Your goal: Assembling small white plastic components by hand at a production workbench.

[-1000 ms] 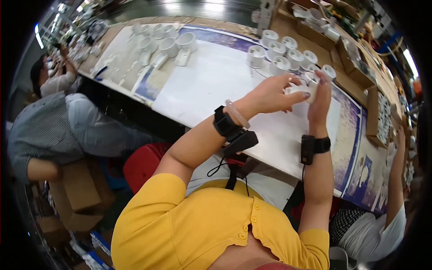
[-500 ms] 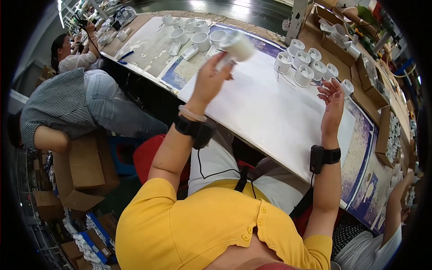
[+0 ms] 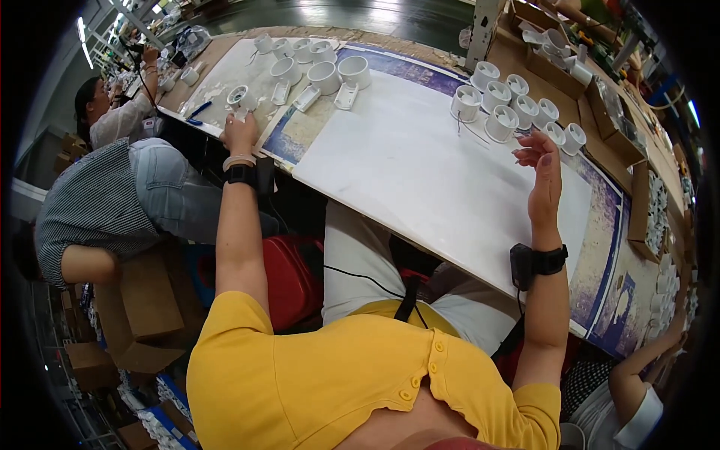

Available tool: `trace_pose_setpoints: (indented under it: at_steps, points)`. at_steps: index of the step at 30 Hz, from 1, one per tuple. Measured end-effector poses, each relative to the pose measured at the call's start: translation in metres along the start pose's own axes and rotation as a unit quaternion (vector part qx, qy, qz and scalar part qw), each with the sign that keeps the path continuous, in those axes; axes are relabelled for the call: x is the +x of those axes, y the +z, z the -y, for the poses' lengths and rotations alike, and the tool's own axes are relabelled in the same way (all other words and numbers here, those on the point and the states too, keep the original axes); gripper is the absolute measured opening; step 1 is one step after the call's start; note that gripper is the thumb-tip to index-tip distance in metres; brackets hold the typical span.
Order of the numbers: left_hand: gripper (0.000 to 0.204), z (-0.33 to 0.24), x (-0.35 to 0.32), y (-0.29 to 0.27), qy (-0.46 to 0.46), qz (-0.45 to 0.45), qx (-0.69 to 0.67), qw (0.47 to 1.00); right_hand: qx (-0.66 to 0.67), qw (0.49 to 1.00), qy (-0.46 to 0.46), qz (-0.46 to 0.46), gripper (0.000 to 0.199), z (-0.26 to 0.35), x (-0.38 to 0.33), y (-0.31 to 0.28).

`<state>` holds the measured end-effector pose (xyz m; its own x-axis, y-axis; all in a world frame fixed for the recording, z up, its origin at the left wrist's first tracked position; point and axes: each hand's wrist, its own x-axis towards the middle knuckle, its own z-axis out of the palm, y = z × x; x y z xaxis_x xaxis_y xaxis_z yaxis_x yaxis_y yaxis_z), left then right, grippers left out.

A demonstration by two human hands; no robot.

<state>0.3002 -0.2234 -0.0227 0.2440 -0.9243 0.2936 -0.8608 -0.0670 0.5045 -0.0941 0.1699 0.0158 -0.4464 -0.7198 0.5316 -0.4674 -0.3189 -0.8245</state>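
Note:
My left hand (image 3: 239, 133) reaches far out to the left and grips a white round cup-shaped part (image 3: 238, 96) at the table's near-left edge, beside a row of similar white parts (image 3: 324, 73). My right hand (image 3: 543, 171) hovers with fingers spread over the right end of a white board (image 3: 420, 169) and holds nothing. Just beyond its fingertips stands a cluster of white round parts (image 3: 501, 105). Both wrists wear black bands.
A person in a striped shirt (image 3: 90, 206) sits at my left, with another person (image 3: 112, 116) further back. A co-worker's arm (image 3: 637, 375) shows at lower right. Cardboard boxes (image 3: 651, 202) of white parts line the table's right side. A red stool (image 3: 294, 277) stands below.
My left hand lifted a white part from the right cluster, carried it left across the board and brought it down at the table's left edge. My right hand stayed near the cluster.

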Motion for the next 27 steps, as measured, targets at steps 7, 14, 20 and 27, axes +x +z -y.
trace_pose_setpoints:
  at_steps: [7,14,20,27]
  points:
    - [0.055,-0.042,-0.067,0.000,0.265,-0.284,-0.124,0.913,-0.008,1.000,-0.009,-0.020,0.043,-0.004,0.003,-0.005]
    - [0.052,-0.145,-0.119,-0.004,0.288,0.139,-0.050,0.946,0.013,1.000,0.015,0.002,0.046,-0.007,0.001,-0.005]
    - [0.052,-0.146,-0.111,0.024,0.307,0.149,-0.023,0.940,0.029,0.999,0.035,0.008,0.045,-0.007,0.002,-0.009]
    - [0.047,-0.166,-0.184,-0.016,0.465,0.076,-0.213,0.856,0.076,0.995,0.042,0.050,0.042,-0.001,-0.002,-0.005]
